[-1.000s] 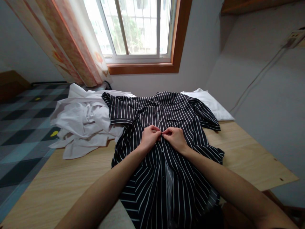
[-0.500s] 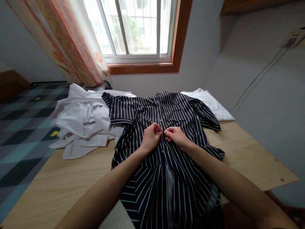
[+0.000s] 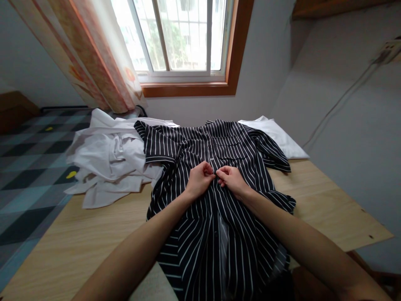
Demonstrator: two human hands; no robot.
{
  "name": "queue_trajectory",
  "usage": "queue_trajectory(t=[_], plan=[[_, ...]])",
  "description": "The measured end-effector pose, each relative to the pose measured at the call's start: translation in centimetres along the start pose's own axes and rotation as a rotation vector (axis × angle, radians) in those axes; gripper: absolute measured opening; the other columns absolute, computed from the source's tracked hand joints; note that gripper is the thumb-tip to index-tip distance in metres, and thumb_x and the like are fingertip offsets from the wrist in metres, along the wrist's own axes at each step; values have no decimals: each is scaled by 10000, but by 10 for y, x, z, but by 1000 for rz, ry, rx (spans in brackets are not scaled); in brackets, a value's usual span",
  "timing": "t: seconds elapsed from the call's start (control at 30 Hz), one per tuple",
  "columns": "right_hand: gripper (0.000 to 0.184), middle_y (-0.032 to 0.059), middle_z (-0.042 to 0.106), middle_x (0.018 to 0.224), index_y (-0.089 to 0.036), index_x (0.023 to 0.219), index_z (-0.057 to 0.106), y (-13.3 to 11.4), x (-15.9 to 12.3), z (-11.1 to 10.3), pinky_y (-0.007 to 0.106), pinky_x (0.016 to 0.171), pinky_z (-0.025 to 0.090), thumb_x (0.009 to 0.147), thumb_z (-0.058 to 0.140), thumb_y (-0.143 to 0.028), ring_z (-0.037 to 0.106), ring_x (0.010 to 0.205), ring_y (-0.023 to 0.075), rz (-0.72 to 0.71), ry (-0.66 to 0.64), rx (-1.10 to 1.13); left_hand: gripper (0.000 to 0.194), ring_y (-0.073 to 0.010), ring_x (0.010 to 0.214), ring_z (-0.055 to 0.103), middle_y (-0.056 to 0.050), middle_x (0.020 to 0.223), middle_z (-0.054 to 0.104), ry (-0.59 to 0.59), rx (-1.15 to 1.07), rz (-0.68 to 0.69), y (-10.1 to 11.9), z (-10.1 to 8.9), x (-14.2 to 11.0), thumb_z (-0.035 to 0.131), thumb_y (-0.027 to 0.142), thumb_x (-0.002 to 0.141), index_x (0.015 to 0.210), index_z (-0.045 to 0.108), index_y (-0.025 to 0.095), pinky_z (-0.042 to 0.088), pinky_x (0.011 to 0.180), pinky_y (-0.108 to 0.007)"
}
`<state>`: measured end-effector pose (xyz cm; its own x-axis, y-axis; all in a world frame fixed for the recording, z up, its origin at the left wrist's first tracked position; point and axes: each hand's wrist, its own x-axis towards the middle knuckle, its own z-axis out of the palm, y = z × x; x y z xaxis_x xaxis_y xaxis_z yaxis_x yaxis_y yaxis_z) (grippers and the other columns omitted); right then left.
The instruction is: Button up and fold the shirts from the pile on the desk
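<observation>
Working at the placket of the striped shirt spread on the wooden table, the left hand and right hand, fingertips pinched narrowly on fabric, seem to handle a hidden button, likely calling next for fine, steady fingertip pressure.

Home, prob. bedrm: chk'd bedspread, floral curtain nr window.

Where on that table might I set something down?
On the table, bare wood shows right, between striped shirt, folded white cloth and wall; and left, between crumpled white cloth, left forearm and checked bedding. The middle is crowded: shirt, left hand, right hand.
</observation>
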<state>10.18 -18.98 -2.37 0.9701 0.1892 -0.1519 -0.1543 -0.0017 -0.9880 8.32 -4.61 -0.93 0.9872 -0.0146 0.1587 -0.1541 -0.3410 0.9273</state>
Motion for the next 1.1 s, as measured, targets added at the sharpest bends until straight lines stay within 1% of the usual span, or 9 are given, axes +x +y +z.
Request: queue_trajectory(t=[0.2,0.37,0.53,0.63,0.73,0.8,0.9,1.0,1.1], plan=[[139,-40,566,528,-160,719,576,1,0,1,154,403,422,847,630,-156,527,443,74,7,16,-20,192,-98,608,504,41,649,567,14,207,19,8,-2,-2,629,43,662,625,492,171,379,591,-224],[194,-33,565,490,-156,698,572,-3,3,-4,136,401,398,890,582,-130,495,415,62,95,-117,-35,191,-106,601,501,41,632,555,38,285,-22,12,-2,-3,603,37,673,617,486,176,367,593,-230],[221,-32,550,507,-154,671,576,-6,3,-7,137,397,397,888,589,-113,519,440,67,141,-151,5,186,-118,602,513,36,620,545,39,374,18,13,0,-6,587,45,718,638,490,183,365,605,-246],[154,-11,589,601,-153,718,595,-3,5,-7,164,429,450,863,615,-103,564,487,81,137,-96,45,149,-132,634,543,20,664,576,40,387,13,8,0,-6,624,113,757,692,511,185,408,641,-259],[50,27,642,776,-160,847,630,-6,8,-14,226,546,544,836,632,-111,626,598,110,48,18,55,90,-178,804,602,-49,880,642,138,446,106,1,-3,-4,590,158,822,908,571,176,468,770,-313],[102,60,659,894,-164,927,643,-13,12,-27,288,646,577,826,636,-152,654,706,146,-90,85,-34,259,-234,1052,577,-114,1129,614,230,534,230,-1,-11,-1,567,156,838,1096,555,172,449,926,-376],[208,106,666,1033,-164,1023,663,-32,22,-61,396,827,555,832,631,-242,653,911,225,-370,206,-345,416,-334,1329,381,-151,1387,479,303,744,346,5,-34,7,609,208,822,1229,527,199,297,1098,-496],[340,156,593,1253,-167,1147,661,-49,40,-101,498,1034,413,828,643,-284,534,1194,316,-574,337,-775,429,-412,1399,246,-155,1479,401,311,983,309,18,-67,22,638,285,807,1223,562,217,139,1126,-606],[463,172,422,1451,-179,1254,624,-55,66,-139,546,1108,289,824,662,-345,354,1355,383,-522,449,-1083,457,-434,1407,215,-162,1505,375,350,1181,151,27,-107,46,609,390,828,1242,574,200,99,1108,-642]])
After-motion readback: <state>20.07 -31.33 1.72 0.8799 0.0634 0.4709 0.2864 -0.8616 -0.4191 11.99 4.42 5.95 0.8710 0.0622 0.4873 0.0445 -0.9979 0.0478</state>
